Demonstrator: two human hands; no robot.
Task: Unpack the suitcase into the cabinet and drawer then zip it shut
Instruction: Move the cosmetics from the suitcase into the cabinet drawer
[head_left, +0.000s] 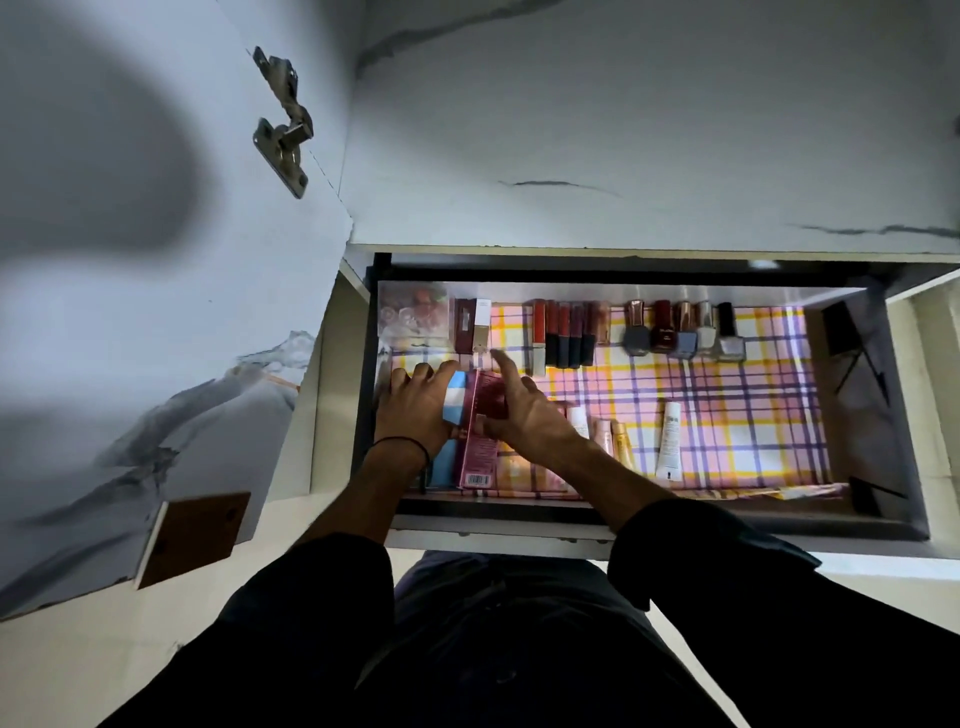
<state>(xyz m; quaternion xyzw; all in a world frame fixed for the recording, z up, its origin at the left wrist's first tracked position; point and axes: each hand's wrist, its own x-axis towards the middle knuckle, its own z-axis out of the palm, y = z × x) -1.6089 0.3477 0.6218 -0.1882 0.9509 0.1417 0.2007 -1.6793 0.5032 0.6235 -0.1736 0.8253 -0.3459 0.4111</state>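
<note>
An open drawer (644, 522) lined with checked paper lies below me. At its left end stand a blue-and-white box (456, 402) and a dark red box (480, 441) with a barcode. My left hand (418, 410) rests over the blue-and-white box, fingers curled round its left side. My right hand (524, 410) grips the red box from the right, with the forefinger stretched out over it. The suitcase is out of view.
Lipsticks (566, 335) and nail polish bottles (680, 332) line the drawer's back. Tubes (667, 441) lie near the front. A clear packet (413, 314) sits in the back left corner. An open cabinet door (156, 322) with a hinge (283, 119) stands at my left.
</note>
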